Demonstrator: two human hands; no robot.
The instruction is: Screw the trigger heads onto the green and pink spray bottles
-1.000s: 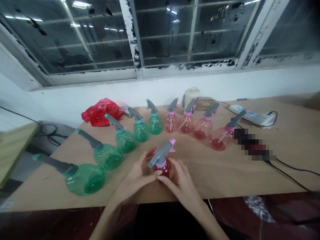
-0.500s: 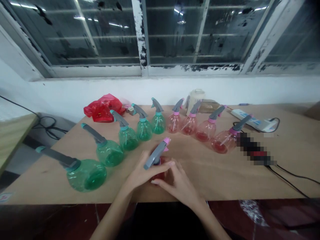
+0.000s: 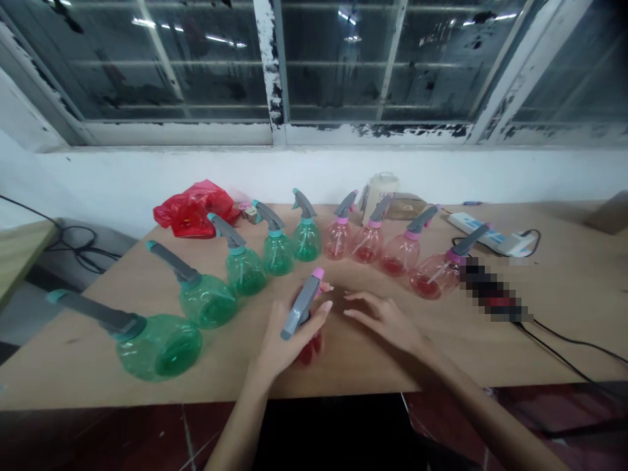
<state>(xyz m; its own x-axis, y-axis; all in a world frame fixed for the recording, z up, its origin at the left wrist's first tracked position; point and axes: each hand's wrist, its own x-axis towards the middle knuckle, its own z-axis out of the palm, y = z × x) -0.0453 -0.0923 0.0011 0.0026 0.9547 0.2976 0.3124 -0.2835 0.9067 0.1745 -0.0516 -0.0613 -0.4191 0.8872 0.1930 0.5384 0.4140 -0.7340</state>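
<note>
Near the table's front edge stands a spray bottle [image 3: 303, 306] with a grey head, pink nozzle and red-tinted body. My left hand [image 3: 282, 337] is wrapped round its neck from the left; the hand hides much of the body. My right hand [image 3: 390, 320] is held to the right of it, apart from the bottle, fingers stretched out and nothing in them. Several green spray bottles [image 3: 159, 347] curve away on the left, and several pink spray bottles [image 3: 436, 275] on the right, together forming an arc.
A red plastic bag [image 3: 196, 209] lies at the back left. Along the wall are a whitish container [image 3: 380, 193] and a white power strip [image 3: 490, 234]. Black cables run from a blurred dark object [image 3: 493, 291] at right. The wooden table's [image 3: 353, 379] front edge is close.
My right hand has let go of the bottle and drawn away to the right, its fingers opening. My left hand stays on the bottle. The view has shifted slightly.
</note>
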